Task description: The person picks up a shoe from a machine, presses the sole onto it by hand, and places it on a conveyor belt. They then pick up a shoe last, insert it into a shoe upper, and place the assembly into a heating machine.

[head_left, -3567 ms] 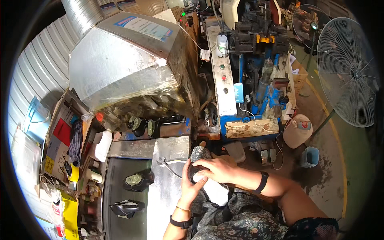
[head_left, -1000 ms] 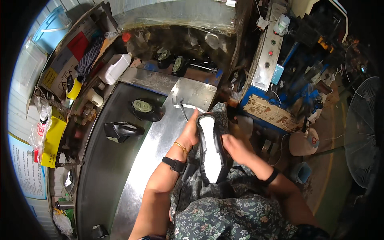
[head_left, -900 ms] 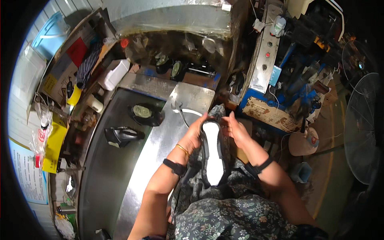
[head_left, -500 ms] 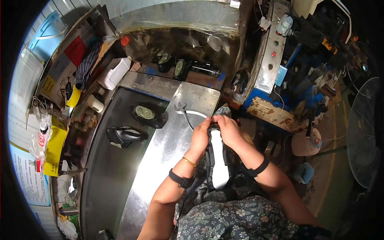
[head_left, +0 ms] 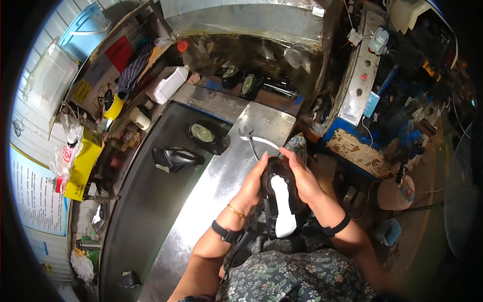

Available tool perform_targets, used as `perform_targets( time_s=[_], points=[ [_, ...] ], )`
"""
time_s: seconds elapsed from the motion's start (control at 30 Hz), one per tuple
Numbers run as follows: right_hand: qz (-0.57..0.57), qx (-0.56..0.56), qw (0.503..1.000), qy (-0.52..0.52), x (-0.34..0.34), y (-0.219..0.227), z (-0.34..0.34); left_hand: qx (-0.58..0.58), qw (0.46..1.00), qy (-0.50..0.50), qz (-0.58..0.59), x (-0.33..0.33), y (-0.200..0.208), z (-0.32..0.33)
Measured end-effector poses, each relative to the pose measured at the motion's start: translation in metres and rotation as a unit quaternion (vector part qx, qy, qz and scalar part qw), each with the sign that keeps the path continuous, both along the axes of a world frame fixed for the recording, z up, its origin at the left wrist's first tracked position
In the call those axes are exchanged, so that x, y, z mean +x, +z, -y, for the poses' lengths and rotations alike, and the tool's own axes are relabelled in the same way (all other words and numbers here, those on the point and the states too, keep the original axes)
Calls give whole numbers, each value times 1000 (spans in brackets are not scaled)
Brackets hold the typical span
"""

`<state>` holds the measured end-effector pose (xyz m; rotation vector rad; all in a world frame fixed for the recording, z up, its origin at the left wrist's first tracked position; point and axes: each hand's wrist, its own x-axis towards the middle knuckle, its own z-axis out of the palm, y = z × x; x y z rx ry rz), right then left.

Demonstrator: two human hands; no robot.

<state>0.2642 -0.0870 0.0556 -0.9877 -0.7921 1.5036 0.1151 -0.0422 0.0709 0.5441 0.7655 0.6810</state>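
Left hand (head_left: 250, 186) and right hand (head_left: 308, 183) are parting; my fingers (head_left: 296, 162) are clasping a black shoe (head_left: 277, 167). Its white underside (head_left: 283, 206) is showing.

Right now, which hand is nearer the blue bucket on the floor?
Right: the right hand is on the right side of the shoe, with the bucket farther right; the left hand is on the shoe's left side.
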Motion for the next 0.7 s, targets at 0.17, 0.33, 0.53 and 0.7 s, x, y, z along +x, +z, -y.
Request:
perform_targets(
  time_s=[0.17,0.33,0.53,0.7],
  points=[
    [188,209,959,34,-24,45,41,103,994,23,13,-21,43,43],
    [125,152,980,41,-30,44,30,64,995,73,10,-24,24,38],
    [548,173,810,113,-23,-1,61,-91,967,236,-14,-40,-35,-11],
    [87,24,990,111,19,-17,76,245,917,198,-243,-2,-4,1]
  ],
)
